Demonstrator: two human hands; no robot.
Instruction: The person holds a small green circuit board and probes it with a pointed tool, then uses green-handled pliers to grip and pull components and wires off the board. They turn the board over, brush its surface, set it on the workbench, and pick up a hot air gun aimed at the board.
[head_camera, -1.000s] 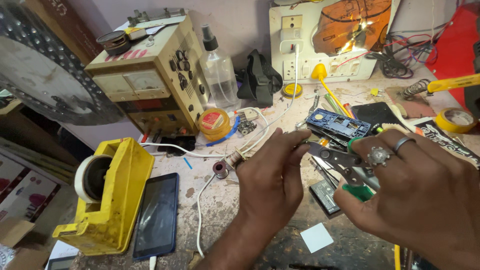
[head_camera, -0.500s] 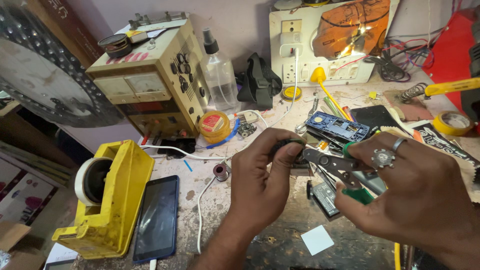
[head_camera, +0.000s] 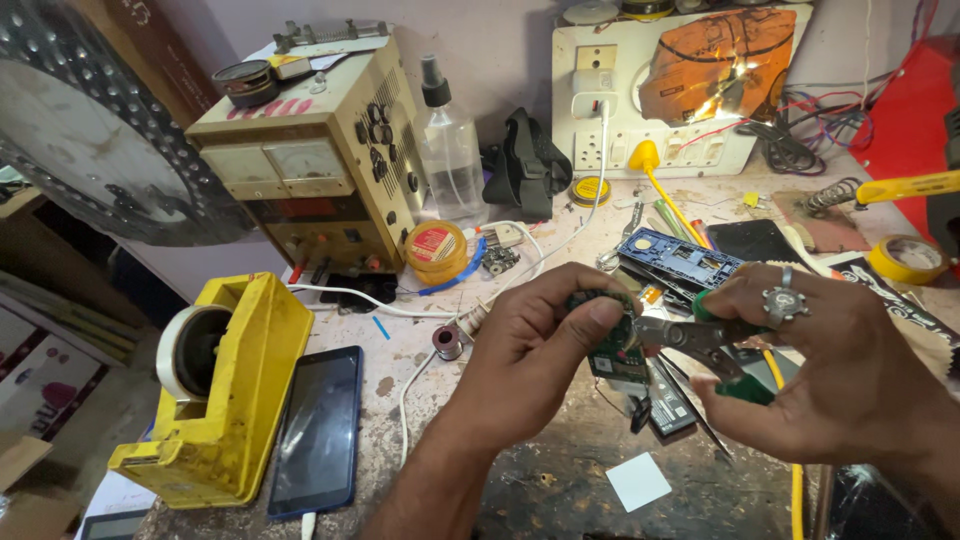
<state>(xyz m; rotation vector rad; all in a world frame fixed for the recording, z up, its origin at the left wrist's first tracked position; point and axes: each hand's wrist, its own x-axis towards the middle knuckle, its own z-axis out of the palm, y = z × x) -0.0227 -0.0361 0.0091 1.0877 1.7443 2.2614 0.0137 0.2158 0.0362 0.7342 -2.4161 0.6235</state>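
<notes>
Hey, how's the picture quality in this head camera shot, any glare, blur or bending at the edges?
Head view: sharp and evenly lit on the left hand, the green circuit board and the pliers in the right hand; strong glare on the orange film over the socket panel; wide-angle bending curves the round perforated disc at the left edge; soft shadows under the hands.

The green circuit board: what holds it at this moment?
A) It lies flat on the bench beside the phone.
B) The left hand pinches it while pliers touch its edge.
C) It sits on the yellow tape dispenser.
B: the left hand pinches the green circuit board above the bench, and the pliers in the right hand meet its edge.
</notes>
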